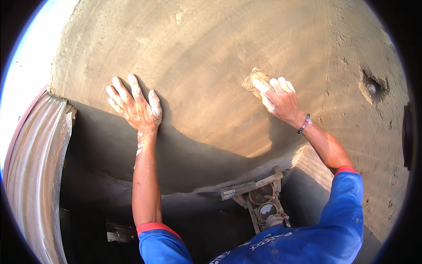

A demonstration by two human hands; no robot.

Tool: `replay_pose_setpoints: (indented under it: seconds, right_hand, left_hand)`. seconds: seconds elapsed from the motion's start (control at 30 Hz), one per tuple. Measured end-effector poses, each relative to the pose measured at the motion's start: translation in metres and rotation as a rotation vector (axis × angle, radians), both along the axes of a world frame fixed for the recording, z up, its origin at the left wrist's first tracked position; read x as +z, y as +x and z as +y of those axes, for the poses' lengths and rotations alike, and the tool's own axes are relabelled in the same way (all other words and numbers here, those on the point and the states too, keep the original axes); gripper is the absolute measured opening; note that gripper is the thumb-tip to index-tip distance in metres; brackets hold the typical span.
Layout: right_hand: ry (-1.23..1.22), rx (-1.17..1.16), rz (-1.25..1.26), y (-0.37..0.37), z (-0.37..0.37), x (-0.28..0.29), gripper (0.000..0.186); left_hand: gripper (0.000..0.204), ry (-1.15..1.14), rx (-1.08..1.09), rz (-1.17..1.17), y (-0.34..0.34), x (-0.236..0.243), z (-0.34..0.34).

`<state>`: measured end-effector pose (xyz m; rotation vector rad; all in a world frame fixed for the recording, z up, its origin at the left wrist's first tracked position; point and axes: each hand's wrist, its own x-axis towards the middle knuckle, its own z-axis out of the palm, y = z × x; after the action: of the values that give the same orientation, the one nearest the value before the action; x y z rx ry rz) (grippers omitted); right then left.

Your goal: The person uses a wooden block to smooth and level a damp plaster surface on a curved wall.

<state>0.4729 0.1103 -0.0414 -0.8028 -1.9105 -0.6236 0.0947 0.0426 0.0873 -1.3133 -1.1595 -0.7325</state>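
Note:
My left hand point(137, 108) lies against the plastered wall point(206, 57), fingers spread and dusted with pale plaster. It holds nothing. Farther right, my right hand point(281, 100) grips a tan, roughly rectangular sponge point(252, 82) and presses it to the same wall. The fingers cover the near part of the sponge. A beaded bracelet point(304, 123) circles my right wrist. White smears mark my left wrist and forearm.
Corrugated sheeting point(37, 145) stands along the left edge. Below are a wooden stand point(250, 187) and round containers point(267, 211), in shadow. On the right, rougher wall point(351, 145) has a hole point(372, 87) in it.

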Motion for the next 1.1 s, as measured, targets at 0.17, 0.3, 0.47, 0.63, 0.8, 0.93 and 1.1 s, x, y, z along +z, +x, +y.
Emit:
replay_pose_setpoints:
  seconds: [0.17,0.3,0.47,0.63,0.8,0.93,1.1]
  right_hand:
    - [0.034,0.061,0.388,-0.067,-0.006,0.095,0.051]
    - [-0.041,0.150,0.193,-0.146,-0.040,0.059,0.068]
    - [-0.099,0.157,-0.210,-0.138,-0.050,-0.035,0.074]
    - [-0.067,0.132,0.015,-0.115,-0.035,0.033,0.074]
    - [-0.113,0.178,0.182,-0.186,-0.060,0.035,0.070]
    - [-0.191,0.227,-0.188,-0.196,-0.074,-0.059,0.064]
    - [-0.240,0.224,-0.422,-0.139,-0.055,-0.089,0.066]
  left_hand:
    - [0.069,-0.020,0.007,-0.018,0.007,0.000,0.000]
    - [0.070,-0.038,0.000,0.003,0.009,0.006,-0.004]
    - [0.073,-0.068,0.036,-0.024,0.000,-0.001,-0.004]
    - [0.073,-0.051,-0.003,-0.018,0.010,0.008,-0.005]
    - [0.082,-0.016,-0.043,0.018,0.005,0.004,-0.005]
    - [0.072,-0.062,-0.024,0.006,0.011,0.005,-0.006]
    - [0.074,-0.038,-0.027,0.015,0.011,0.007,-0.007]
